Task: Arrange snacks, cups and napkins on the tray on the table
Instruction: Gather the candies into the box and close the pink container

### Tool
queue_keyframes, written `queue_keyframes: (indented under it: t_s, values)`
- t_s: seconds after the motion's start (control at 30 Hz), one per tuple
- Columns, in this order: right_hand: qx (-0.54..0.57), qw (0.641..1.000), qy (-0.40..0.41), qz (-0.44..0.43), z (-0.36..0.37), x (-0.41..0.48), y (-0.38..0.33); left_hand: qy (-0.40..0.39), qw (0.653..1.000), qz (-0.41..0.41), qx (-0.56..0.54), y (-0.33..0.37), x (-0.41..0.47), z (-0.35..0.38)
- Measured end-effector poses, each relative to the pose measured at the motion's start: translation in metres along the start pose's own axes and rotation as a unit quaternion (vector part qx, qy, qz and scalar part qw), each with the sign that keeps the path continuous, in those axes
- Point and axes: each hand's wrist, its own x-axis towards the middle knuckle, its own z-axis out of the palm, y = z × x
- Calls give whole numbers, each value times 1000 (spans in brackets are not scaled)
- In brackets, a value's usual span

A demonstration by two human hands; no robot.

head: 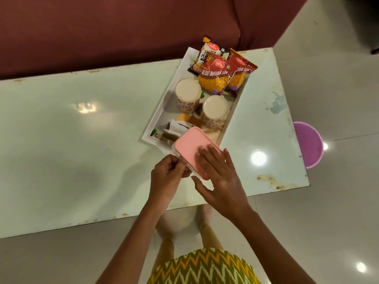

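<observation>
A white rectangular tray [156, 117] lies slanted on the glass table. At its far end are three snack packets: two red Aloo Bhujia Sev packets [217, 75] and a salted peanuts packet [206, 54]. Two patterned cups [188, 94] [215, 110] stand upside down in the middle. Folded napkins [174, 129] lie at the near end. A pink-lidded box [189, 143] overhangs the tray's near corner. My right hand [219, 177] rests flat on its lid with straight fingers. My left hand [170, 176] pinches the box's near-left edge.
The glass table [82, 140] has worn edges; its right edge runs close to the tray. A maroon sofa [123, 27] stands behind the table. A purple stool [307, 144] sits on the floor at the right. My feet show under the glass.
</observation>
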Motion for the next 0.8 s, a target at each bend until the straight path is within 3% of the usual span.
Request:
queue_keyframes:
  t_s: [0.1, 0.2, 0.33, 0.63, 0.73, 0.8]
  values:
    - [42, 999, 19, 18, -3, 0, -11, -12, 1000, 1, -12, -2, -2, -10]
    - [121, 985, 60, 111, -8, 6, -20, -23, 999, 2, -29, -2, -3, -19]
    - [285, 913, 30, 291, -12, 20, -23, -57, 998, 7, -25, -2, -4, -28]
    - [337, 895, 19, 292, 2, 17, -29, -82, 996, 14, 3, 0, -4, -36]
    - [336, 889, 29, 309, 7, 15, -29, -75, 996, -3, -41, 4, -5, -36]
    - [329, 887, 28, 323, 9, 15, -31, -51, 998, 22, -7, 4, -6, -35]
